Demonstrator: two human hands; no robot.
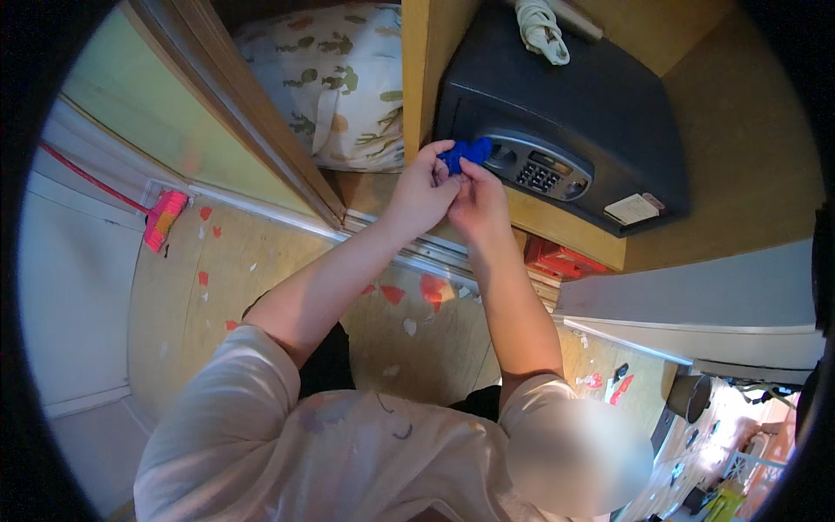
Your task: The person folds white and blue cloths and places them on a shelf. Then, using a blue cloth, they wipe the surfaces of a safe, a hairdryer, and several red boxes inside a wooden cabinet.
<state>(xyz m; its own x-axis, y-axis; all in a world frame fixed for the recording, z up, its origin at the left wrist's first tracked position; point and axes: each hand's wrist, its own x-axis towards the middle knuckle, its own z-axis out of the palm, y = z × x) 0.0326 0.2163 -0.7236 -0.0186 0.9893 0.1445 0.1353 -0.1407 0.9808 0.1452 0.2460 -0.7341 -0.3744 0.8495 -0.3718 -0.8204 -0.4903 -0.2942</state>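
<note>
My left hand (427,189) and my right hand (479,196) are close together, fingertips pinching a small bright blue item (473,153). It looks like bunched cloth, though its exact kind cannot be told. The fingers hide its lower part. Just behind it is the front panel of a black electronic safe (567,111), with a number keypad (537,177) and a label bearing writing (631,209). On top of the safe lies a coiled white cord (543,31). To the left, past a wooden upright (416,78), sits a white fabric bag with a cactus print (352,85).
Torn red paper (432,290) and white scraps litter the wooden floor (404,352). A pink broom (166,218) leans at far left. Below the safe's shelf is a red plastic container (561,258). Sliding-door tracks (430,251) cross before the cabinet. A bin (689,397) stands far right.
</note>
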